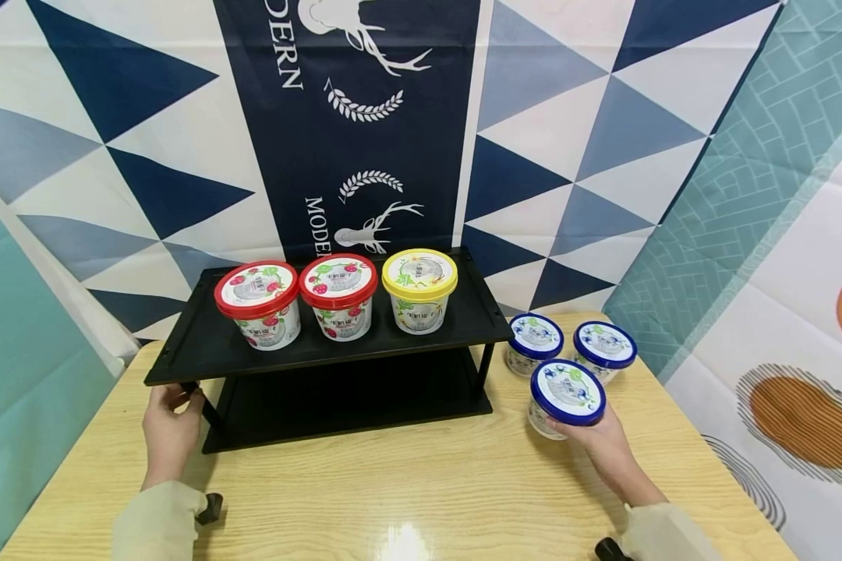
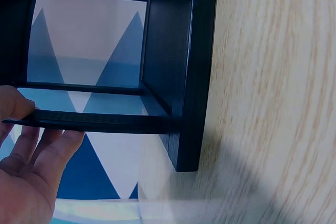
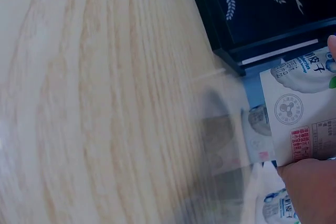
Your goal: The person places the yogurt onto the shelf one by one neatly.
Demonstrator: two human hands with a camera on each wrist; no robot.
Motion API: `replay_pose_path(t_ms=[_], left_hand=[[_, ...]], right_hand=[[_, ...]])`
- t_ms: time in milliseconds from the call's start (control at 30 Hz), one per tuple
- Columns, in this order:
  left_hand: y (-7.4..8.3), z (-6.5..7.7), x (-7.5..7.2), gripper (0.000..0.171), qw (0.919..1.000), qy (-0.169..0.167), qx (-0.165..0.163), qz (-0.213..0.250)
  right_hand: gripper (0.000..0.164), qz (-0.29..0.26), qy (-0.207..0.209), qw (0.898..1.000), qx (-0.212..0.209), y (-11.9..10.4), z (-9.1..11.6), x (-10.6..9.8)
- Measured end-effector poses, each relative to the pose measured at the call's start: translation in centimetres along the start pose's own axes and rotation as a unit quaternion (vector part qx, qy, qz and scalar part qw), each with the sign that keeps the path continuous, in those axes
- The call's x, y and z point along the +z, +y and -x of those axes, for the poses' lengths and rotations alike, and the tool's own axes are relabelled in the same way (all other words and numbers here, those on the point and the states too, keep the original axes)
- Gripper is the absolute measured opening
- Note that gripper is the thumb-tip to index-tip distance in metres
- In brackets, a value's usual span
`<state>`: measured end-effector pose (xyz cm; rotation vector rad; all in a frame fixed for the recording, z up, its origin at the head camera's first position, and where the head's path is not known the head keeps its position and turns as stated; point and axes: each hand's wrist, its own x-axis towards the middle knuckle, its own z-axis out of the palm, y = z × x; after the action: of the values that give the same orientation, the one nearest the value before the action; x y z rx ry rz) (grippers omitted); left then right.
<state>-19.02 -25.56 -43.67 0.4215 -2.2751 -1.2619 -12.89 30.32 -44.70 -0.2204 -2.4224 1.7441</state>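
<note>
My left hand (image 1: 172, 427) grips the front left post of a black two-tier shelf (image 1: 351, 397); in the left wrist view its thumb and fingers (image 2: 68, 145) pinch that post (image 2: 105, 122). With my right hand (image 1: 603, 446) I hold a blue-lidded tub (image 1: 568, 392), its printed side (image 3: 302, 108) facing the right wrist camera. Behind it stand two more blue-lidded tubs, one nearer the shelf (image 1: 535, 335) and one farther right (image 1: 605, 343). On the upper tier sit two red-lidded tubs, the left one (image 1: 258, 292) and the middle one (image 1: 340, 284), then a yellow-lidded tub (image 1: 419, 280).
The shelf's lower tier (image 1: 351, 401) lies close over the wooden table (image 1: 393, 483). A patterned cloth (image 1: 533, 117) hangs directly behind the shelf. More printed cloth (image 1: 779, 343) borders the table on the right, and a teal sheet (image 1: 28, 389) on the left.
</note>
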Motion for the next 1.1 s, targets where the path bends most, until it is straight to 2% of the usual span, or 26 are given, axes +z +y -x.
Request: replay_pose_path(t_ms=[233, 600, 833, 1100], left_hand=[[0.0, 0.0, -0.1, 0.023, 0.9999, -0.005, -0.01, -0.001], [-0.3, 0.0, -0.1, 0.021, 0.9999, 0.0, 0.0, 0.013], [-0.3, 0.1, -0.1, 0.025, 1.0, -0.004, -0.006, 0.005], [0.0, 0.1, -0.1, 0.026, 0.9999, -0.009, -0.008, 0.009]], right_hand=[[0.089, -0.01, -0.03, 0.999, -0.017, -0.9, -0.1, 0.2], [0.093, 0.02, -0.068, 0.997, 0.008, -2.3, -0.4, 0.9], [0.093, -0.011, -0.075, 0.997, -0.006, -3.4, -0.3, 1.7], [0.092, -0.021, -0.096, 0.995, 0.004, -4.0, -0.4, 2.4]])
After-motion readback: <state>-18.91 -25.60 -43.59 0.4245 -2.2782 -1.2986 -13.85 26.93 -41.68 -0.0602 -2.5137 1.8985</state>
